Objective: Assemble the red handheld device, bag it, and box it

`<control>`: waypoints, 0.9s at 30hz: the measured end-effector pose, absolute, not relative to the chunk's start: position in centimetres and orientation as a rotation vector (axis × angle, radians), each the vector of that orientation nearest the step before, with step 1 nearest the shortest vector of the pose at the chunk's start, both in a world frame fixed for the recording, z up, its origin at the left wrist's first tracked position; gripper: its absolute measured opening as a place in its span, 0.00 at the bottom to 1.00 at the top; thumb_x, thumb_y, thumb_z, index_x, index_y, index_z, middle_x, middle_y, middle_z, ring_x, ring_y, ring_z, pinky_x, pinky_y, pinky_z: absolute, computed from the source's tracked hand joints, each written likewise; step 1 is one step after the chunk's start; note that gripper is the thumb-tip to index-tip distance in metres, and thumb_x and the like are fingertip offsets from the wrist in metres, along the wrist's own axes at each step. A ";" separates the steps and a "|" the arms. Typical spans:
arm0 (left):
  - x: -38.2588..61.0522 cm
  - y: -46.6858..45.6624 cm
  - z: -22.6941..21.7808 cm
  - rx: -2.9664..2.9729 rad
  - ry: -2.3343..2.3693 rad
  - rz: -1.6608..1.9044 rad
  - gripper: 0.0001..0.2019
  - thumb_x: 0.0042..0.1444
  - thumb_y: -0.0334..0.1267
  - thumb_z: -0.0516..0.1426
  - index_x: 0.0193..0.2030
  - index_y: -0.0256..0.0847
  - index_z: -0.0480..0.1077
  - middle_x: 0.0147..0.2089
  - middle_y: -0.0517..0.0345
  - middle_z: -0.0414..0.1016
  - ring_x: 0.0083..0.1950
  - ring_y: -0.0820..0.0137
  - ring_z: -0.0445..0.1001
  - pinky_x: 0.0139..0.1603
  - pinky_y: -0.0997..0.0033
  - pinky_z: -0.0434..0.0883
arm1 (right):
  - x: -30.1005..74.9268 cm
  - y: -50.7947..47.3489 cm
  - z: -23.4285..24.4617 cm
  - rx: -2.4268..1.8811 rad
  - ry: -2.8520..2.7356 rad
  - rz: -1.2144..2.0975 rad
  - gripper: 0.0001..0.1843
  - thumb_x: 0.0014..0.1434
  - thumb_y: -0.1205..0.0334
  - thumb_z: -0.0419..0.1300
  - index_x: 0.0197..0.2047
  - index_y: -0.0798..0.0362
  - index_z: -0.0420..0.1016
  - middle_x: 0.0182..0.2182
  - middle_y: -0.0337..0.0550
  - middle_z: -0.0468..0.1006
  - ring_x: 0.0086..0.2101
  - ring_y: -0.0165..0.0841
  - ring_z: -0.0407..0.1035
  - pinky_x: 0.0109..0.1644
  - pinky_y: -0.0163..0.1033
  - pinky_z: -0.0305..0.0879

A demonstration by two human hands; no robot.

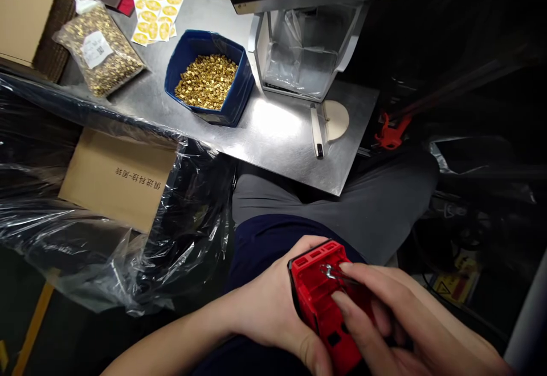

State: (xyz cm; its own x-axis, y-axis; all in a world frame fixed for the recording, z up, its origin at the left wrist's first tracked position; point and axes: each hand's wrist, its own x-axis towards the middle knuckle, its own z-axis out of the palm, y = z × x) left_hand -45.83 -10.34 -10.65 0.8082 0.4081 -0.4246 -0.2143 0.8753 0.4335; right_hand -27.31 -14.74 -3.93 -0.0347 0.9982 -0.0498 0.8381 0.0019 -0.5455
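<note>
Low in the view, over my lap, my left hand (pixel 273 307) grips a red and black plastic housing (pixel 321 299) from its left side. My right hand (pixel 397 319) rests on the housing's right side, its fingers pinched on a small metal tool or clip (pixel 331 273) that touches the housing's top face. On the steel table (pixel 277 137) farther off stands a blue bin (pixel 233 99) full of small brass parts (pixel 207 80).
A clear bag of brass parts (pixel 100 48) and yellow label sheets (pixel 156 11) lie at the table's far left. A grey machine fixture (pixel 305 45) stands at the table's right. A cardboard box (pixel 119 176) wrapped in plastic film (pixel 188 233) sits left of my knees.
</note>
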 end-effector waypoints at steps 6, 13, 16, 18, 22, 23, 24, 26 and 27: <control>-45.5 -9.3 -10.4 0.316 0.343 0.250 0.47 0.20 0.47 0.79 0.53 0.36 0.71 0.43 0.49 0.79 0.50 0.51 0.78 0.58 0.53 0.72 | -26.2 -13.8 -4.2 -1.665 -2.154 0.675 0.13 0.63 0.60 0.61 0.51 0.45 0.79 0.40 0.36 0.85 0.37 0.36 0.81 0.44 0.38 0.76; -46.0 -9.4 -10.5 0.337 0.299 0.135 0.38 0.23 0.57 0.76 0.39 0.31 0.77 0.37 0.50 0.79 0.39 0.59 0.77 0.50 0.57 0.76 | -25.9 -13.9 -3.9 -1.647 -2.064 0.778 0.13 0.61 0.65 0.62 0.49 0.47 0.79 0.43 0.39 0.84 0.46 0.40 0.79 0.49 0.41 0.75; -46.1 -9.8 -10.6 0.329 0.317 0.116 0.39 0.24 0.59 0.76 0.39 0.30 0.77 0.35 0.50 0.77 0.36 0.63 0.74 0.50 0.59 0.76 | -26.2 -13.7 -3.6 -1.695 -2.041 0.778 0.11 0.63 0.64 0.61 0.48 0.46 0.80 0.43 0.36 0.84 0.43 0.36 0.80 0.45 0.37 0.76; -46.2 -10.0 -10.6 0.317 0.348 0.131 0.41 0.28 0.62 0.74 0.42 0.29 0.76 0.35 0.49 0.77 0.36 0.64 0.74 0.48 0.61 0.76 | -26.3 -13.6 -3.5 -1.712 -2.031 0.768 0.10 0.63 0.63 0.61 0.47 0.45 0.80 0.43 0.34 0.84 0.41 0.34 0.80 0.43 0.34 0.76; -46.2 -10.1 -10.4 0.347 0.339 0.146 0.42 0.33 0.68 0.69 0.42 0.28 0.76 0.36 0.46 0.77 0.39 0.60 0.77 0.49 0.59 0.77 | -26.2 -13.8 -3.5 -1.739 -2.066 0.760 0.10 0.64 0.62 0.60 0.47 0.45 0.81 0.43 0.33 0.84 0.40 0.31 0.81 0.44 0.31 0.77; -46.2 -10.1 -10.4 0.355 0.333 0.142 0.42 0.34 0.69 0.69 0.42 0.28 0.76 0.37 0.46 0.77 0.40 0.59 0.77 0.49 0.58 0.77 | -26.1 -14.0 -3.6 -1.743 -2.082 0.770 0.11 0.65 0.61 0.60 0.48 0.45 0.81 0.44 0.33 0.84 0.40 0.32 0.81 0.45 0.31 0.77; -46.2 -10.0 -10.4 0.359 0.331 0.137 0.42 0.34 0.69 0.69 0.42 0.28 0.76 0.37 0.46 0.77 0.40 0.59 0.77 0.49 0.58 0.77 | -25.9 -14.2 -3.6 -1.744 -2.101 0.785 0.11 0.66 0.60 0.60 0.49 0.45 0.81 0.44 0.34 0.84 0.41 0.33 0.81 0.46 0.31 0.77; -46.1 -10.0 -10.4 0.361 0.339 0.137 0.42 0.34 0.68 0.69 0.43 0.28 0.76 0.36 0.47 0.77 0.39 0.60 0.77 0.47 0.59 0.77 | -25.5 -14.6 -3.7 -1.735 -2.143 0.812 0.14 0.67 0.58 0.58 0.52 0.47 0.81 0.47 0.37 0.84 0.44 0.35 0.81 0.49 0.33 0.78; -46.1 -9.9 -10.5 0.364 0.344 0.141 0.42 0.33 0.68 0.69 0.42 0.28 0.76 0.36 0.48 0.77 0.39 0.61 0.76 0.46 0.60 0.77 | -25.3 -14.7 -3.7 -1.724 -2.167 0.819 0.15 0.68 0.57 0.57 0.53 0.47 0.80 0.49 0.39 0.83 0.46 0.36 0.80 0.50 0.34 0.78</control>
